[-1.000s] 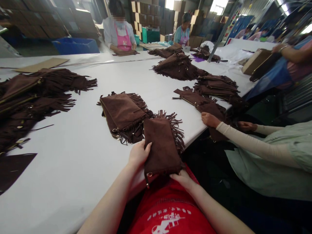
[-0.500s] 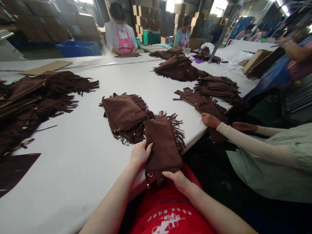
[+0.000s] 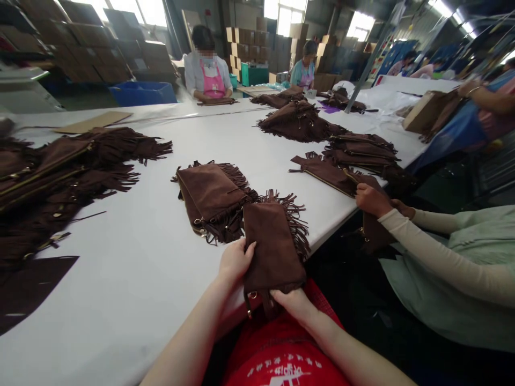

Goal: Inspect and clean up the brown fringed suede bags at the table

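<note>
One flat, rectangular, brown suede-like pouch [image 3: 271, 249] is gripped between the left hand [image 3: 236, 261], at its side, and the right hand [image 3: 295, 304], at its lower edge; if dragged sideways, its brown fringe [image 3: 296, 229] could be snagged on the brown fringed pouches [image 3: 212, 193] just beyond the left hand.

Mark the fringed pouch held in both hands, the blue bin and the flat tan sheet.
Fringed pouch [image 3: 271, 247], head view: middle of its brown panel.
Blue bin [image 3: 144, 95], head view: its front wall.
Tan sheet [image 3: 95, 122], head view: its upper face.
</note>
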### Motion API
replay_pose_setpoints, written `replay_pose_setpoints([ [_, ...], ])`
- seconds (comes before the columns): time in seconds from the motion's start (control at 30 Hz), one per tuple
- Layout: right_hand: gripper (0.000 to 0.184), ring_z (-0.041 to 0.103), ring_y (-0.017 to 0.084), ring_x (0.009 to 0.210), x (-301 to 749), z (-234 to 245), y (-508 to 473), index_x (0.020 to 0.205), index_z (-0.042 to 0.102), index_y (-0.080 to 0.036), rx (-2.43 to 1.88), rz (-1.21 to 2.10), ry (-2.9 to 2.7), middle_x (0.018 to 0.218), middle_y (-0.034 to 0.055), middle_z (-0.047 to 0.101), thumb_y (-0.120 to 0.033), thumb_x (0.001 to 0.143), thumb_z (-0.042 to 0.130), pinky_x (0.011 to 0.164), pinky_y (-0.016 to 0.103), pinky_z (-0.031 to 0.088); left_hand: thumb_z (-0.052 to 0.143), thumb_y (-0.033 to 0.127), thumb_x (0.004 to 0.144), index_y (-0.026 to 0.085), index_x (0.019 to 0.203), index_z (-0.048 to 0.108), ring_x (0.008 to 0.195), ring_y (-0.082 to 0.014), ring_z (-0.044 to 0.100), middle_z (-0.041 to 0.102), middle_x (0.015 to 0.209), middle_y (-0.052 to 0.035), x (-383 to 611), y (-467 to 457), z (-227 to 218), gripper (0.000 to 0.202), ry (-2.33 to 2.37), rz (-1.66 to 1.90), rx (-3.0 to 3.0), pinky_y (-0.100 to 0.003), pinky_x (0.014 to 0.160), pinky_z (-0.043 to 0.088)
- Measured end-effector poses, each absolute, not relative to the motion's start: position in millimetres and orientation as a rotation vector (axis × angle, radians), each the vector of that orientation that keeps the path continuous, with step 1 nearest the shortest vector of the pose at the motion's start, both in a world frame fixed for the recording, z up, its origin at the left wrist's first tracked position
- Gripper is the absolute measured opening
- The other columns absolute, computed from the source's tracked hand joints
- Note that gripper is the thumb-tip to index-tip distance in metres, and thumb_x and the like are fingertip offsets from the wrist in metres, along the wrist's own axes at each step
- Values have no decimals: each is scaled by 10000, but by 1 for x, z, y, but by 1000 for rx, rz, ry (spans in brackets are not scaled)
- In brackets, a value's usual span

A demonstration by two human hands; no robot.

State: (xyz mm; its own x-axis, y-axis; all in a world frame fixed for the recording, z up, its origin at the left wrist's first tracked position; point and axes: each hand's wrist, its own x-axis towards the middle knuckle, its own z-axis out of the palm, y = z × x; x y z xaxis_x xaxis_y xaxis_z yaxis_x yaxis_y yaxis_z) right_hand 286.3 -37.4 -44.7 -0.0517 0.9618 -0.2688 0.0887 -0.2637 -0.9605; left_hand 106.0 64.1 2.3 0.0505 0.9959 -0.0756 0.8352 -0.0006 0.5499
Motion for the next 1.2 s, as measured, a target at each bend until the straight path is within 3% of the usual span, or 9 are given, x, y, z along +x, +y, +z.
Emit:
replay_pose_setpoints([
  [0.13, 150, 700, 229, 868, 292, -43, -38, 687, 745, -227, -1656, 1431, -1501, 805, 26, 765, -247, 705, 598, 877, 312, 525, 431, 449, 938, 209, 898, 650, 865, -212, 660, 725, 929, -72, 106, 64, 3, 328, 1828, 472, 1889, -287, 708, 415],
  [0.23, 277, 686, 183, 642, 297, -48, -43, 497, 684, -232, -1806, 1608, -1534, 555, 7, 699, -228, 732, 537, 666, 247, 533, 432, 448, 937, 206, 885, 649, 863, -214, 660, 725, 923, -74, 107, 63, 5, 329, 1838, 459, 1892, -287, 701, 413],
  [0.43, 250, 606, 138, 474, 311, -68, -50, 419, 632, -214, -1963, 1608, -1466, 464, 6, 655, -141, 647, 560, 541, 216, 489, 426, 462, 938, 205, 856, 641, 851, -221, 660, 722, 902, -82, 107, 62, 7, 344, 1866, 433, 1913, -294, 695, 412],
  [0.6, 232, 582, 157, 421, 317, -76, -42, 421, 625, -213, -2144, 1582, -1425, 479, 47, 662, -191, 652, 604, 437, 241, 445, 416, 468, 942, 211, 893, 651, 869, -218, 660, 724, 924, -81, 108, 62, 7, 351, 1848, 416, 1921, -291, 717, 425],
  [0.73, 70, 677, 237, 600, 325, -93, -42, 536, 671, -216, -2180, 1312, -1728, 601, 78, 709, -170, 588, 672, 556, 296, 494, 422, 458, 940, 211, 903, 654, 884, -222, 660, 723, 941, -85, 107, 61, 8, 341, 1843, 419, 1923, -291, 724, 428],
  [0.8, 80, 694, 266, 691, 330, -102, -47, 592, 693, -211, -2149, 1174, -1894, 668, 81, 724, -144, 551, 689, 629, 322, 506, 420, 453, 942, 211, 902, 657, 884, -224, 660, 723, 939, -86, 107, 61, 8, 341, 1839, 422, 1925, -294, 726, 429],
  [0.97, 168, 682, 268, 826, 328, -85, -56, 767, 739, -229, -1758, 1303, -1801, 803, 57, 741, -172, 650, 633, 815, 370, 525, 425, 453, 940, 208, 895, 657, 876, -228, 663, 724, 935, -86, 108, 61, 8, 341, 1833, 442, 1936, -301, 717, 425],
  [1.1, 318, 593, 297, 1124, 309, -45, -49, 967, 741, -259, -1459, 1284, -1493, 1061, 49, 724, -220, 654, 697, 1097, 396, 374, 430, 456, 936, 198, 869, 647, 870, -234, 663, 721, 916, -94, 108, 61, 9, 344, 1858, 426, 1926, -306, 710, 425],
  [1.2, 351, 569, 281, 1181, 296, -26, -45, 1034, 721, -271, -1294, 1505, -1301, 1142, 31, 701, -286, 683, 725, 1116, 388, 364, 428, 450, 939, 198, 898, 657, 877, -227, 663, 725, 937, -91, 108, 61, 11, 342, 1834, 433, 1902, -300, 714, 427],
])
